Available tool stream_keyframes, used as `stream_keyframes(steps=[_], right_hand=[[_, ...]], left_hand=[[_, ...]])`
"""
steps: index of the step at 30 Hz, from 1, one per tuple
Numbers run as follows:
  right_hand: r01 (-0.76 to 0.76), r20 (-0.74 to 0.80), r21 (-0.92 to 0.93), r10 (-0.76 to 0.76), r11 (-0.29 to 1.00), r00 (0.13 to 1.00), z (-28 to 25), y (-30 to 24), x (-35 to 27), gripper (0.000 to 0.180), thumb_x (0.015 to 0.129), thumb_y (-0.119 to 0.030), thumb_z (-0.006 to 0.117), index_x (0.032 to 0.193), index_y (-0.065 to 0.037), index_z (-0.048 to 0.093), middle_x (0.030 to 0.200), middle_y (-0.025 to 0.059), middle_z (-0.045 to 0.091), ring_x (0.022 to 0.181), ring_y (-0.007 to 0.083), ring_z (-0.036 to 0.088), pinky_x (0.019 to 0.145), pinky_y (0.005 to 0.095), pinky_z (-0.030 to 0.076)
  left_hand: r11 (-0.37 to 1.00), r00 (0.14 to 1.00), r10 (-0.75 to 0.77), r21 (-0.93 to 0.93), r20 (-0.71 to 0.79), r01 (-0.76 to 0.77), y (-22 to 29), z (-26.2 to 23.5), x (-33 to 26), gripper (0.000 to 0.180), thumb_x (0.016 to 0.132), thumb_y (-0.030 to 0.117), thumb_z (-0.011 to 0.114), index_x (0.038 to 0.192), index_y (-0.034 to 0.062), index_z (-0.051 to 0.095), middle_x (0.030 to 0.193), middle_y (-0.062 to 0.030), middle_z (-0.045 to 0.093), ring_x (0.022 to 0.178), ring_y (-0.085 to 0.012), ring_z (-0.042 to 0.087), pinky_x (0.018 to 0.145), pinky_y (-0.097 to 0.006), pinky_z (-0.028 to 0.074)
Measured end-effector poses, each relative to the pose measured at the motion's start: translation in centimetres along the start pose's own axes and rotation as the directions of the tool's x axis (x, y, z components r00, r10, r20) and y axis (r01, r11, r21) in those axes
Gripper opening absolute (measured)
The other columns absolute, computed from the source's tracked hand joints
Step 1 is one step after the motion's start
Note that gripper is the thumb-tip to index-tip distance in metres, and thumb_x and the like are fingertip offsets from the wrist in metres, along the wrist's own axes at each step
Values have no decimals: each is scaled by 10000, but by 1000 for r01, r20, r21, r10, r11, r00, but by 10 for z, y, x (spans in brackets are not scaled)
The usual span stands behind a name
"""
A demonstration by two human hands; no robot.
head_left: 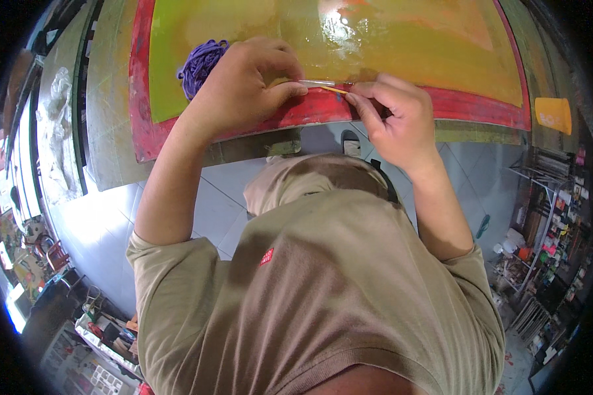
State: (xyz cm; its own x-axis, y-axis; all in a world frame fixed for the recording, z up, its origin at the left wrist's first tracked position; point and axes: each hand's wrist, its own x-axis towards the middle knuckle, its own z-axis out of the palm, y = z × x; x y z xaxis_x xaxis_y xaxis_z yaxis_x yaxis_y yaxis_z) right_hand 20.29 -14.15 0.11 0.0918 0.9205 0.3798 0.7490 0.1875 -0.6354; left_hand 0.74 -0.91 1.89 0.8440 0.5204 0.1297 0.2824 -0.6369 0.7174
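My left hand (254, 76) is over the near edge of a red-bordered, yellow-green panel (244, 33), its thumb and fingers curled together. Between my hands runs a thin orange strip (335, 89), and my right hand (398, 115) pinches its right end between thumb and fingertips. The strip's left end reaches the left thumb, where the fingers partly hide the grip. A slim clear piece (316, 83) lies just behind it; whether it is held I cannot tell. Against the left hand's outer side rests a tangled purple bundle of cord (201, 66).
A yellow cup-like container (553, 115) stands at the table's right side. Crumpled clear plastic (58, 131) lies on a surface to the left. Cluttered shelving (550, 230) lines the far right, and more stored items (105, 329) are low on the left. Pale floor tiles (217, 197) show below.
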Motion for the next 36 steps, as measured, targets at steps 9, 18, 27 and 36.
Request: stream_keyframes(steps=[9,18,27,36], right_hand=[[-24,-6,63,24,998,1000,3,5,-4,66,776,-136,701,782,-75,676,681,78,595,613,277,587,537,359,443],[-29,-17,119,31,993,999,3,2,-2,45,772,-57,697,808,-36,679,676,95,605,590,235,579,530,310,431],[20,-25,60,-19,998,999,5,-1,1,53,770,22,694,815,14,668,659,96,594,559,177,539,523,268,405],[3,-62,-8,-3,1000,998,15,-8,4,50,744,-121,705,759,-83,676,686,78,602,625,286,594,536,364,448]], left_hand=[[887,989,-145,-444,-4,128,-19,12,0,61,836,10,668,845,-50,673,773,-58,685,706,-94,635,660,-234,520],[905,992,-60,-425,-107,9,-20,16,-4,45,838,-11,658,827,-52,670,781,-63,673,724,-99,635,671,-231,529],[884,989,-67,-467,-133,-3,-23,19,-5,37,835,-17,658,839,-51,670,790,-62,676,733,-97,641,670,-225,532],[862,988,-71,-506,-139,-9,-22,20,-6,47,835,-11,659,839,-56,672,798,-67,683,742,-93,640,672,-223,536]])
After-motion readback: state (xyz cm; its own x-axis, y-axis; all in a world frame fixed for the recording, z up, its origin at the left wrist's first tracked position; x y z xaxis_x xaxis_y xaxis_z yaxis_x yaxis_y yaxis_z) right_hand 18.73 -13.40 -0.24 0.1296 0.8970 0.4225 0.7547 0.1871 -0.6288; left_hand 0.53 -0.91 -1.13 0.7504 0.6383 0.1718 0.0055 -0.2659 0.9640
